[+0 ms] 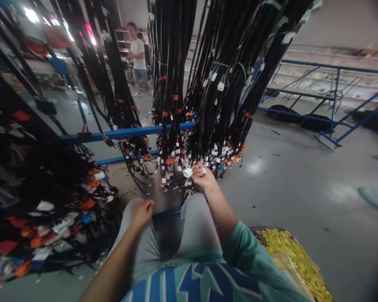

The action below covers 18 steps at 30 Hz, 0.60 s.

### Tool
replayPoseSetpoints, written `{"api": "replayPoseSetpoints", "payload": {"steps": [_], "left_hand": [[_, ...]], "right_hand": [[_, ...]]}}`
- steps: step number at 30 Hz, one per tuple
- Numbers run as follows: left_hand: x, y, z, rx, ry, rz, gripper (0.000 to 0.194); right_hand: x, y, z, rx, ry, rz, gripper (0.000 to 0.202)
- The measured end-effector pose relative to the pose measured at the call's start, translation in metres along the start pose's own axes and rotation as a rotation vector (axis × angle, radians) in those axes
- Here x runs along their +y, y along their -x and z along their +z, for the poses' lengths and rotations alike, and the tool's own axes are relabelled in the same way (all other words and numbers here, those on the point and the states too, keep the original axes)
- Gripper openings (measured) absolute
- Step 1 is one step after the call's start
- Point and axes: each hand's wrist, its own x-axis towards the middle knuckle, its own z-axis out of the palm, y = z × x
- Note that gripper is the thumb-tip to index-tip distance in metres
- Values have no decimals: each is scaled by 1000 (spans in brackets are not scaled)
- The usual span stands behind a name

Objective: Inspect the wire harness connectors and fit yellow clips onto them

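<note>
My right hand reaches forward to the hanging wire harnesses, its fingers closed on a white connector at the low end of a bundle. Around it dangle many more white, orange and blue connectors. Over my left thigh, my left hand is curled with thumb and forefinger together. Whatever its fingers may hold is hidden or too small to make out.
A blue rail crosses behind the bundles. More harnesses crowd the left side. Yellow small parts fill a round container at lower right. A blue metal frame stands at right, and a person is farther back.
</note>
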Motion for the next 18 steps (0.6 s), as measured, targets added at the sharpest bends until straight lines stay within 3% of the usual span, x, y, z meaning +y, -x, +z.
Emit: {"api": "replayPoseSetpoints", "payload": {"steps": [7,10,12,15,18], "left_hand": [[0,-1,-2,-7,43,-27,22],[10,-8,5,-13,123,-49,22],[27,-17,16,-41,206,-31,22],[68,-32,38,-105,349,47,19],[119,-50,55,-125,484,107,44]], "right_hand": [[-3,45,-23,17,210,-153,33],[-3,69,-25,-20,313,-151,33],[-3,82,-23,-67,324,-125,33],[-1,95,-13,-140,337,-92,35],[4,107,-1,-217,343,-62,38]]}}
